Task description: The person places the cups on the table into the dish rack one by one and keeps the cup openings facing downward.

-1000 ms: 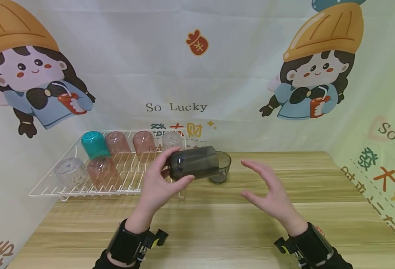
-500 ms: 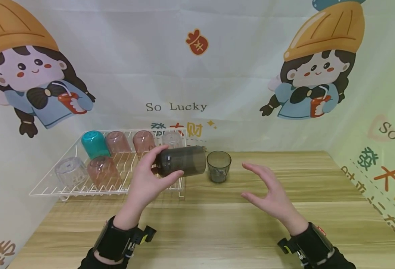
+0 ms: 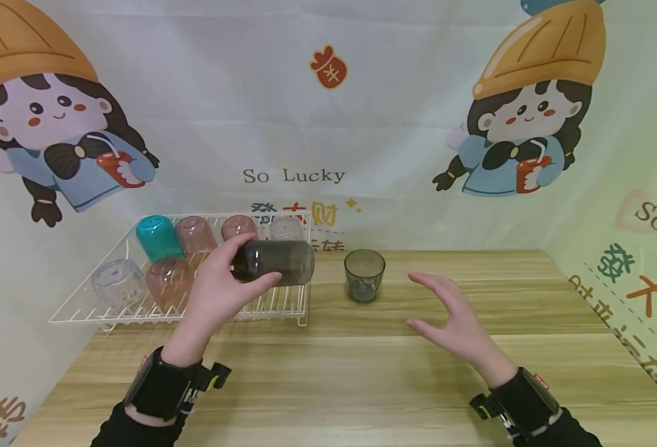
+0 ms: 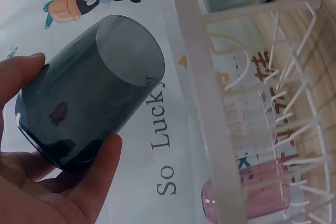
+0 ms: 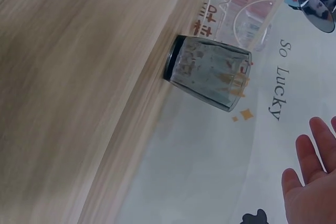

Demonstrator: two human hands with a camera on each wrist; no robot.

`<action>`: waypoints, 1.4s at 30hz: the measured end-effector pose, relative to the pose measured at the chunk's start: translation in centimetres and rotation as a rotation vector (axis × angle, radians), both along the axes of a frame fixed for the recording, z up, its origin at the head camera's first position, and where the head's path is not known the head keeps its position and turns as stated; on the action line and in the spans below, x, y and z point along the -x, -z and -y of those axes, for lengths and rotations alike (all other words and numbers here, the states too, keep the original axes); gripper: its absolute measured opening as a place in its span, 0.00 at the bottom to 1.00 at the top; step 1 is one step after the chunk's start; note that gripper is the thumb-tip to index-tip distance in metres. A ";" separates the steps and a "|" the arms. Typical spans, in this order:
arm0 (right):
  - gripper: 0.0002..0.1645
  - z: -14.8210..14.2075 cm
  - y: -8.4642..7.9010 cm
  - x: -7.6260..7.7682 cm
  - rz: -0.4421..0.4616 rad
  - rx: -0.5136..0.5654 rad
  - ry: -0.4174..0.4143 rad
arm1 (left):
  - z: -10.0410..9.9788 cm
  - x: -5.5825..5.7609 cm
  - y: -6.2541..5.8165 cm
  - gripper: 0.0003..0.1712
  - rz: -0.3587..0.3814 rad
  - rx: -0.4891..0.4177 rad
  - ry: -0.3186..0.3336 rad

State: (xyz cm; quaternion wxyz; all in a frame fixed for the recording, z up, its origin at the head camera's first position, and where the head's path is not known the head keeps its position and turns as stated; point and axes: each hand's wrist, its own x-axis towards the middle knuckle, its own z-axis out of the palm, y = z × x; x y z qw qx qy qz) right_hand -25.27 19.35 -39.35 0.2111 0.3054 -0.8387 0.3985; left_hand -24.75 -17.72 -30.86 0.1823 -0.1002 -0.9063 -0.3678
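In the head view my left hand (image 3: 217, 288) grips a dark grey see-through cup (image 3: 284, 263) near its base. The cup lies tipped on its side in the air, its mouth pointing right, and overlaps the right part of the white wire rack (image 3: 180, 321). The left wrist view shows thumb and fingers curled round the closed end of this cup (image 4: 89, 87). A second grey glass (image 3: 364, 276) stands upright on the table, right of the rack. Beyond it to the right, my right hand (image 3: 457, 320) hovers with fingers spread and nothing in them.
On the rack, several cups stand upside down: a teal cup (image 3: 159, 239), pink cups such as the front one (image 3: 167, 282), and clear ones such as the left one (image 3: 117, 284). A printed cloth (image 3: 390, 124) hangs behind the wooden table (image 3: 362, 385).
My left hand has moved left with the grey cup, from in front of the standing glass to over the rack. The right hand has shifted only slightly.
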 end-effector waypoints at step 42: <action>0.45 -1.6 0.5 1.9 -0.008 -0.148 0.042 | 5.1 2.6 -2.2 0.29 0.244 0.400 -0.102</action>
